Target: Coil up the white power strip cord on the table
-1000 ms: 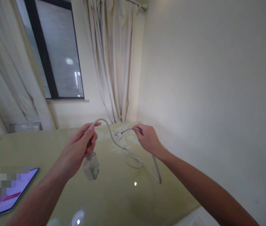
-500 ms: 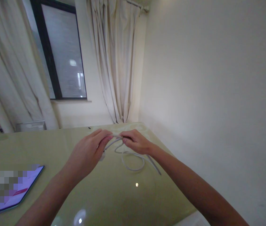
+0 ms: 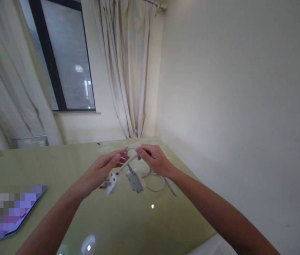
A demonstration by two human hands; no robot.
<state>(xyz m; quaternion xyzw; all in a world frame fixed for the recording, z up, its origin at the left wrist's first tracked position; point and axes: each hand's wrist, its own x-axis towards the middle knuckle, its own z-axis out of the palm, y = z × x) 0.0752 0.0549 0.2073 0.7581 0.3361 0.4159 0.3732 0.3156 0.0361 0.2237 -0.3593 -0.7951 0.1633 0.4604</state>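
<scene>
My right hand (image 3: 154, 158) is closed on a white power cord (image 3: 132, 148), pinching it between thumb and fingers above the table. My left hand (image 3: 110, 166) has its fingers stretched out beside the cord's bend, fingertips at or very near it, thumb drawn back. A white plug (image 3: 112, 183) with metal prongs hangs from the cord below my left hand. To its right hangs a white block (image 3: 135, 180), apparently a socket end. More cord lies looped below my right hand, with a thicker grey-white strand (image 3: 170, 186) trailing under the wrist.
The pale green glossy table (image 3: 107, 219) meets a white wall on the right. A tablet-like device (image 3: 25, 212), its screen partly pixelated, lies at the left. A small black item (image 3: 98, 143) sits near the far edge. Curtains (image 3: 128, 71) and a window (image 3: 66, 60) stand behind.
The plug and the block have come into clear view, hanging beneath the cord. My left fingers have spread from their pinch on the cord. My right hand still grips it.
</scene>
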